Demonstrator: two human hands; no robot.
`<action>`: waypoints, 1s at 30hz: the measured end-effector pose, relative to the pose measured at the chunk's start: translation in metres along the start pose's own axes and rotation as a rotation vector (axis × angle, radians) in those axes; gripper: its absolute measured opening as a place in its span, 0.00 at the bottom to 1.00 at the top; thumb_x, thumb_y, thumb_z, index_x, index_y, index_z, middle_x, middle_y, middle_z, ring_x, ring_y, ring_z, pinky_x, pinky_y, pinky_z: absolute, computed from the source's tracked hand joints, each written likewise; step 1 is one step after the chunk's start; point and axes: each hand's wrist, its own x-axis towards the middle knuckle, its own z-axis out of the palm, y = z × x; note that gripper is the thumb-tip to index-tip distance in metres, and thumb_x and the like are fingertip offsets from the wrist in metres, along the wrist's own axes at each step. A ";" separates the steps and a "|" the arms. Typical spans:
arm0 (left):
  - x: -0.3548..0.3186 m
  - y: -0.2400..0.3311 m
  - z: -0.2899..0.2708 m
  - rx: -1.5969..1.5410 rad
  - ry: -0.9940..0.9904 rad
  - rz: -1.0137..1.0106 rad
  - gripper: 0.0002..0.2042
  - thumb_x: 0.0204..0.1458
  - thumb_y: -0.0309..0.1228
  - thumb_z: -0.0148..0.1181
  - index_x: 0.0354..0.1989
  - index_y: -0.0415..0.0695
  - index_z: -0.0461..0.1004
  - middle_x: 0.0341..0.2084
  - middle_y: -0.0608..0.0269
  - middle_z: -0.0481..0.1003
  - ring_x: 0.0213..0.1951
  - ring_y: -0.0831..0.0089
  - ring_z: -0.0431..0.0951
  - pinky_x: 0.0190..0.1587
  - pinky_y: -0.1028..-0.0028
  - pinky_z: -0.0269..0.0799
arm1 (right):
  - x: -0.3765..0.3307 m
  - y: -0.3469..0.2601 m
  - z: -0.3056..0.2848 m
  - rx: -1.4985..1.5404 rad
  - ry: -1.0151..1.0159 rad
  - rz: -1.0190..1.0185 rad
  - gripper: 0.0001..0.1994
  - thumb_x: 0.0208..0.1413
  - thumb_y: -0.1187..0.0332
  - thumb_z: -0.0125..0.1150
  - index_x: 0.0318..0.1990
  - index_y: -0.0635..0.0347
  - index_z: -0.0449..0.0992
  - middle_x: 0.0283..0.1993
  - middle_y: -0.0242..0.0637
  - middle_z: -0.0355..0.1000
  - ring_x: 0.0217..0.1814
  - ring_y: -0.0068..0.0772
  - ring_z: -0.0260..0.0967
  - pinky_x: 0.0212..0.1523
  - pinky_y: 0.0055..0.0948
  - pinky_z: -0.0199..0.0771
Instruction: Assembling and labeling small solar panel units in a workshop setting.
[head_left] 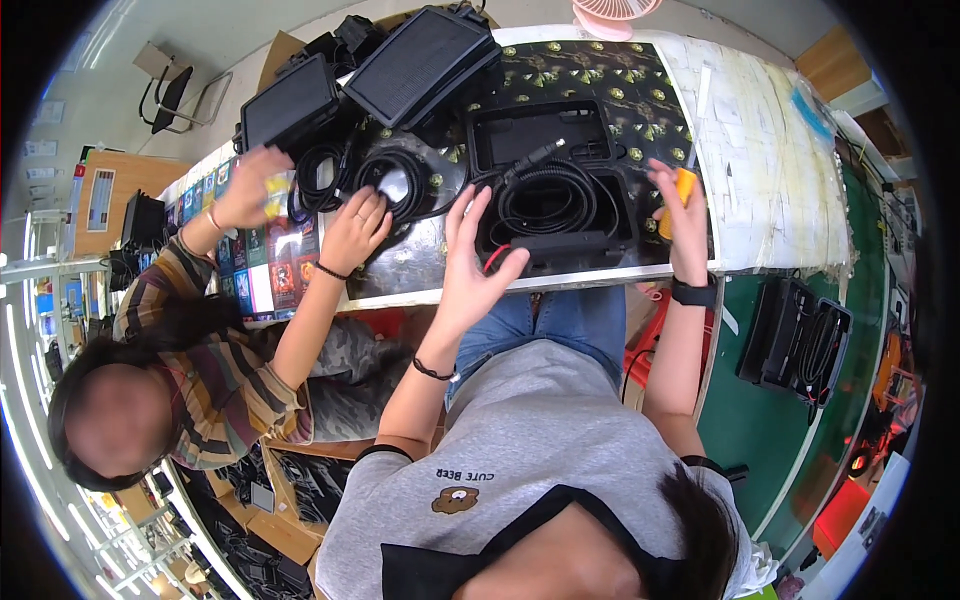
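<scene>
An open black plastic case [560, 246] lies in front of me on the table, its lid [500, 128] tipped back on the far side. Inside rests a coiled black cable [575, 205] with a cylindrical metal plug [540, 155] pointing up and right. My left hand [472, 270] is at the case's left side, fingers spread and nothing in them, close to a short red piece [495, 257]. To the right of the case, my right hand [686, 220] has its fingers stretched out. It partly covers a yellow-handled object [666, 225]; I cannot make out its kind.
On my left a co-worker's hands [355, 232] are at loose coils of black cable [405, 180]. Closed black cases [420, 65] are stacked at the back left. A pink fan [612, 15] stands at the far edge. Another open case [795, 340] lies on a green surface at right.
</scene>
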 end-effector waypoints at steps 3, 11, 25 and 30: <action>-0.013 0.006 0.003 -0.005 -0.024 0.019 0.43 0.39 0.30 0.73 0.68 0.45 0.59 0.66 0.48 0.51 0.68 0.53 0.54 0.68 0.59 0.51 | 0.006 0.007 0.013 -0.078 -0.086 0.069 0.20 0.57 0.53 0.65 0.45 0.58 0.69 0.51 0.36 0.75 0.44 0.19 0.71 0.31 0.18 0.70; -0.015 0.042 -0.003 0.145 -0.071 -0.002 0.46 0.35 0.30 0.76 0.68 0.47 0.58 0.65 0.47 0.52 0.67 0.51 0.52 0.66 0.55 0.53 | -0.002 0.022 0.016 0.126 -0.107 0.095 0.15 0.55 0.61 0.69 0.38 0.52 0.67 0.39 0.26 0.72 0.39 0.17 0.73 0.30 0.16 0.63; 0.025 0.033 0.029 0.348 0.123 0.452 0.23 0.43 0.25 0.69 0.50 0.44 0.73 0.45 0.59 0.73 0.48 0.61 0.73 0.60 0.60 0.61 | -0.017 0.023 0.017 0.314 0.176 0.113 0.16 0.50 0.72 0.71 0.37 0.51 0.65 0.33 0.23 0.68 0.30 0.13 0.63 0.29 0.14 0.59; 0.030 0.033 0.011 -0.258 0.757 0.118 0.18 0.62 0.24 0.51 0.59 0.36 0.60 0.49 0.60 0.68 0.47 0.76 0.69 0.53 0.75 0.65 | -0.020 0.034 0.006 0.394 0.112 0.012 0.17 0.50 0.74 0.70 0.37 0.49 0.63 0.32 0.22 0.66 0.28 0.12 0.58 0.28 0.14 0.57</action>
